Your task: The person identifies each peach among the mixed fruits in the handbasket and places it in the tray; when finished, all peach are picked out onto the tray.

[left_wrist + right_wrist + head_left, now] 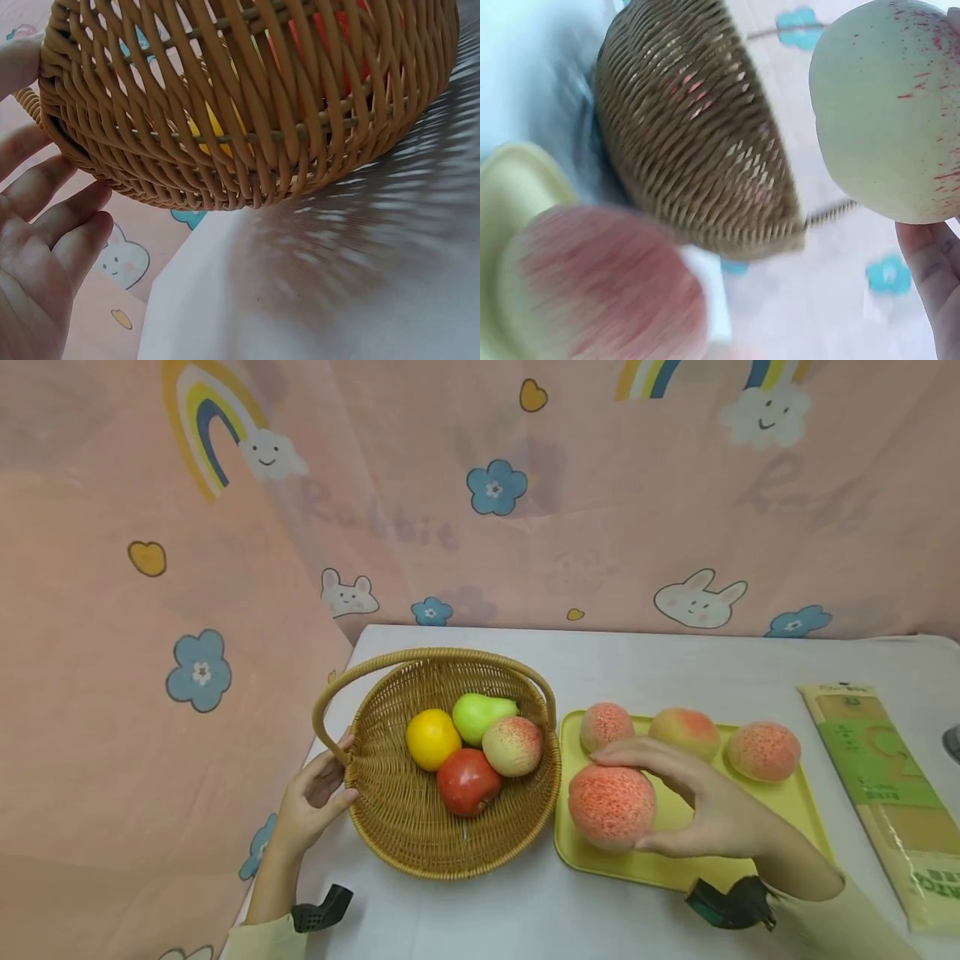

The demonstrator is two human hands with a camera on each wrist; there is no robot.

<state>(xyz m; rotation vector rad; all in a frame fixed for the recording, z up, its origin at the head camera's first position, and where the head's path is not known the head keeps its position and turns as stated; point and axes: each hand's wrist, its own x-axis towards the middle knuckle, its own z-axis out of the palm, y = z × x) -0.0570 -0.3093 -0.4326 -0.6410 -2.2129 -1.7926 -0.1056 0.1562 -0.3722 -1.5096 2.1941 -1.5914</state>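
In the head view my left hand (pixel 306 806) holds the left rim of a wicker basket (pixel 386 810) at the foot of its arched handle. The left wrist view shows the thumb and fingers of that hand (pixel 37 247) around the rim. A yellow orange-like fruit (pixel 433 740), a green pear (pixel 478 718), a red apple (pixel 468 782) and a pale peach (pixel 513 747) lie inside. Between thumb and fingers, my right hand (pixel 708 814) grips a reddish peach (pixel 612 807) above a yellow tray (pixel 637 872). From the right wrist, that peach (pixel 889 112) shows its pale side.
Three more peaches sit along the tray's far side: a small one (pixel 607 727), a smooth one (pixel 693 733) and a speckled one (pixel 763 751). Right of the tray lies a flat green-and-tan package (pixel 885 785). A patterned pink cloth (pixel 420 460) hangs behind the white table (pixel 450 918).
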